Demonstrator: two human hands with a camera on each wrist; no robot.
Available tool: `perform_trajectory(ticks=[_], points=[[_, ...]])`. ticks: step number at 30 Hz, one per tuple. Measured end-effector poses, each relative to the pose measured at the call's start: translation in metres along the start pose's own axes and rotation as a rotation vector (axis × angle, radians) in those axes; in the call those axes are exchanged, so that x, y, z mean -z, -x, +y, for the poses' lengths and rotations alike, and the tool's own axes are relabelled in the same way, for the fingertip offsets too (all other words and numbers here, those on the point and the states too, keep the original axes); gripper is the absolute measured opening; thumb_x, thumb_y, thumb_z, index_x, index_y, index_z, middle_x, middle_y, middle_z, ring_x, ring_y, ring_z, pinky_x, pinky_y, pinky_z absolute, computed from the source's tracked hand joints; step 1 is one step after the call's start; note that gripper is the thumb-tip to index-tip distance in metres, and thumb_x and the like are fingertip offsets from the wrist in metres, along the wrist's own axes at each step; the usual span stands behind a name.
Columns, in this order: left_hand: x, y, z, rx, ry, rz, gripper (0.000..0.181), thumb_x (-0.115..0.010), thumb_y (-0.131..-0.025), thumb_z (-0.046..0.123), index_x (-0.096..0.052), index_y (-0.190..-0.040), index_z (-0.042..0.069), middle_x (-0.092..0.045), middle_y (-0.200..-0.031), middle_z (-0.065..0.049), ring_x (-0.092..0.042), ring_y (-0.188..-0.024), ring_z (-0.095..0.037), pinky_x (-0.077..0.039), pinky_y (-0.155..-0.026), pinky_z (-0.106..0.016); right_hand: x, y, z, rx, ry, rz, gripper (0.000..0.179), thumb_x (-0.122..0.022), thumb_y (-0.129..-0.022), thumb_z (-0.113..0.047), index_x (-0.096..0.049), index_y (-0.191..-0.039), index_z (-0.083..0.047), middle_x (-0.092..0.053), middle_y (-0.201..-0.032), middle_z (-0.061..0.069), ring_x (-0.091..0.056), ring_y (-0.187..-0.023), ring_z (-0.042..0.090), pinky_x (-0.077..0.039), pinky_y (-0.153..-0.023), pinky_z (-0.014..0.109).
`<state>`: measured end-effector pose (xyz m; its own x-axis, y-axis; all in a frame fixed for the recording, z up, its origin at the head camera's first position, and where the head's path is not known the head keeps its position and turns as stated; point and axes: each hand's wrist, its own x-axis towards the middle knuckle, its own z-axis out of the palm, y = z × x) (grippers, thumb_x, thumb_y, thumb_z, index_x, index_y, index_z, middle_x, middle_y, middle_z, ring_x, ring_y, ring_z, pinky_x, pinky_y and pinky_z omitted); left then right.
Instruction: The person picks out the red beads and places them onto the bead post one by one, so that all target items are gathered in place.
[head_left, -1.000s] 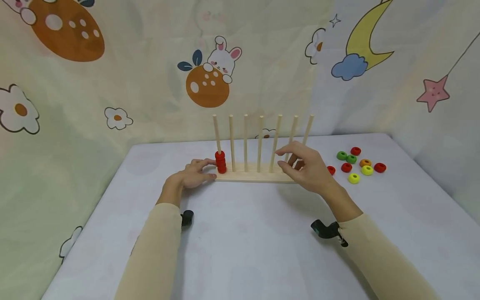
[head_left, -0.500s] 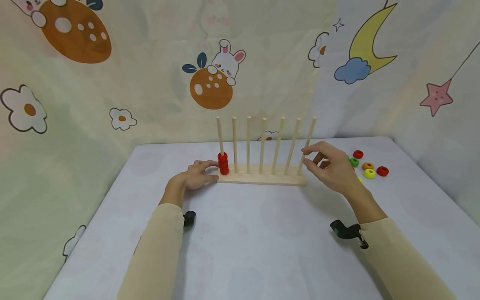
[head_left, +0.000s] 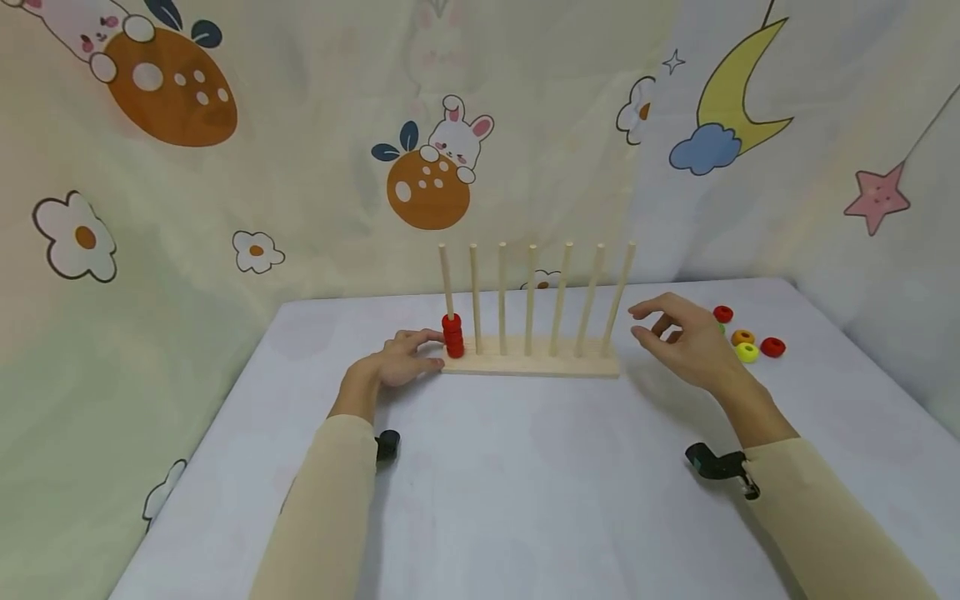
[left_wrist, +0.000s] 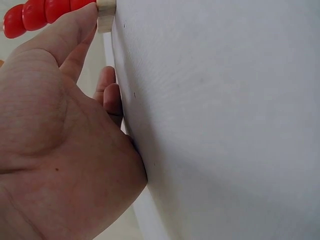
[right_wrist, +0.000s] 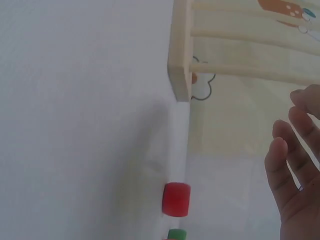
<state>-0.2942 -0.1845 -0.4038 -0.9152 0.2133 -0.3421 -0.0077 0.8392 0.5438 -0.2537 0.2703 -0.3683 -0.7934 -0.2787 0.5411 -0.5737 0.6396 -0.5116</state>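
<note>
A wooden rack (head_left: pixel 536 364) with several upright pegs stands toward the back of the table. Red beads (head_left: pixel 453 337) are stacked low on its leftmost peg. My left hand (head_left: pixel 397 358) lies at the rack's left end, thumb and forefinger extended to the base. In the left wrist view, a fingertip meets the end of the base (left_wrist: pixel 106 17) right beside the red beads. My right hand (head_left: pixel 686 342) hovers past the rack's right end, fingers bent with a gap to the thumb and nothing between them. The right wrist view shows its fingers (right_wrist: pixel 287 165) apart from the pegs.
Loose beads lie right of the rack, partly hidden behind my right hand: red (head_left: pixel 772 347), yellow (head_left: pixel 746 352), orange (head_left: pixel 742 336) and a sliver of green. A printed cloth (head_left: pixel 330 167) hangs behind the white table (head_left: pixel 525 483).
My right hand has moved right, from in front of the right-hand pegs to beyond the rack's end, and now overlaps some loose beads. The left hand stays at the base. The head view shifts slightly.
</note>
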Motion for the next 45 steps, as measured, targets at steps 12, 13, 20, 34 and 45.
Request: perform_trajectory(ticks=[12,13,20,34,45], points=[[0.001,-0.001,-0.002,-0.017,-0.001,0.009,0.052,-0.059,-0.098,0.05,-0.045,-0.147,0.046,-0.025,-0.164,-0.003,-0.022,-0.149,-0.035,-0.025,-0.112,-0.072,0.013,0.019,0.025,-0.095,0.124,-0.057,0.031,-0.079,-0.089,-0.01,-0.071,-0.119,-0.012,-0.068,-0.112,0.005,-0.064,-0.087,0.018,-0.047,-0.067,0.015],[0.001,-0.001,-0.002,-0.015,-0.003,0.007,0.052,-0.06,-0.097,0.05,-0.045,-0.148,0.045,-0.025,-0.164,-0.003,-0.022,-0.149,-0.035,-0.025,-0.112,-0.072,0.013,0.021,0.026,-0.117,0.13,-0.075,0.032,-0.079,-0.09,-0.011,-0.07,-0.12,-0.012,-0.067,-0.113,0.007,-0.065,-0.089,0.021,-0.046,-0.067,0.016],[0.001,-0.002,-0.007,-0.014,-0.008,0.006,0.051,-0.06,-0.098,0.051,-0.045,-0.147,0.047,-0.025,-0.164,-0.003,-0.022,-0.15,-0.035,-0.025,-0.112,-0.073,0.014,0.025,0.03,-0.179,0.148,-0.132,0.035,-0.078,-0.092,-0.016,-0.068,-0.125,-0.01,-0.064,-0.121,0.014,-0.063,-0.103,0.033,-0.047,-0.072,0.024],[0.0,-0.003,-0.007,-0.016,0.004,0.005,0.051,-0.06,-0.098,0.051,-0.045,-0.147,0.047,-0.024,-0.165,-0.003,-0.022,-0.15,-0.034,-0.024,-0.112,-0.074,0.02,0.026,0.031,-0.352,0.185,-0.293,0.044,-0.07,-0.098,-0.027,-0.06,-0.135,-0.005,-0.055,-0.139,0.024,-0.054,-0.121,0.048,-0.049,-0.093,0.065],[-0.002,-0.003,-0.008,-0.015,0.011,0.013,0.05,-0.06,-0.097,0.051,-0.046,-0.145,0.048,-0.025,-0.164,-0.004,-0.023,-0.15,-0.034,-0.024,-0.112,-0.073,0.024,0.026,0.034,-0.413,0.184,-0.45,0.05,-0.071,-0.097,-0.027,-0.056,-0.139,-0.005,-0.054,-0.14,0.027,-0.05,-0.129,0.052,-0.046,-0.098,0.068]])
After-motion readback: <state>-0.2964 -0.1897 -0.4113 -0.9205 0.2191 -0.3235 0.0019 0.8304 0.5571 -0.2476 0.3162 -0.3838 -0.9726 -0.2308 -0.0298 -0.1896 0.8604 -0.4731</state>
